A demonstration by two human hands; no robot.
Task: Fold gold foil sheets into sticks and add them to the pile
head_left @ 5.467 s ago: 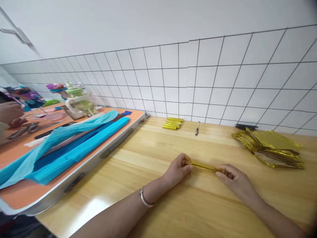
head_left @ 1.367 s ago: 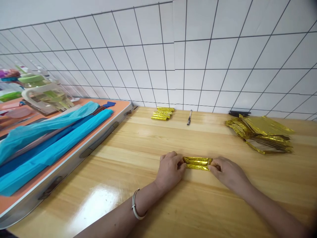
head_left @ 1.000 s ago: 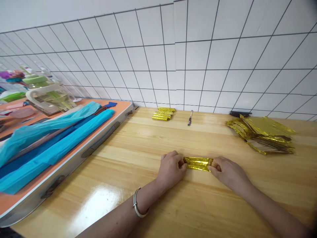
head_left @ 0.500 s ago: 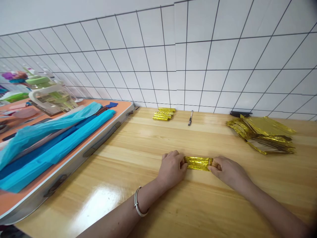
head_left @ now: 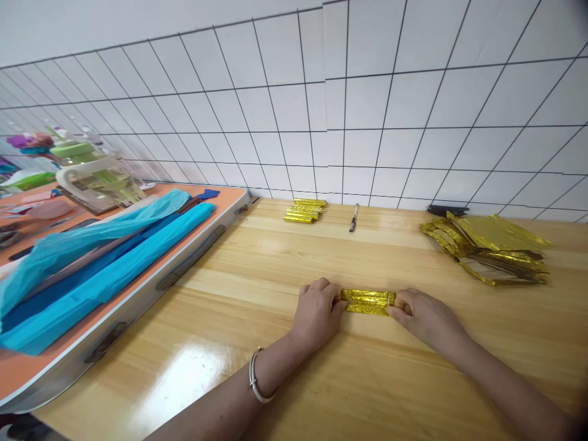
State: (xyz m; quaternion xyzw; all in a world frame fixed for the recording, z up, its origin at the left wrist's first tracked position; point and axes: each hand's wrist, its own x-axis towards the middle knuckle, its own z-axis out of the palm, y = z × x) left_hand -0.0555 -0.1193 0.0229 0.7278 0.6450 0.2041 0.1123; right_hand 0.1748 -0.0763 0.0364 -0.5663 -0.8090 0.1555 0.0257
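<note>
A folded strip of shiny gold foil (head_left: 367,302) lies level on the wooden table (head_left: 257,318), stretched between my two hands. My left hand (head_left: 318,308) pinches its left end, thumb in front and fingers curled behind. At the right end, my right hand (head_left: 420,312) grips the foil between thumb and curled fingers. Several narrow rolled gold pieces (head_left: 304,211) lie together near the wall. A loose stack of gold foil sheets (head_left: 500,248) sits at the back right.
A pen (head_left: 353,218) and a black object (head_left: 448,210) lie near the tiled wall. On the left, an orange-topped raised surface (head_left: 234,195) holds blue wrapped material (head_left: 114,263) and a clear jug-like container (head_left: 98,174).
My left hand has shifted very slightly at its end of the foil, showing a little more of it. Both hands keep their hold.
</note>
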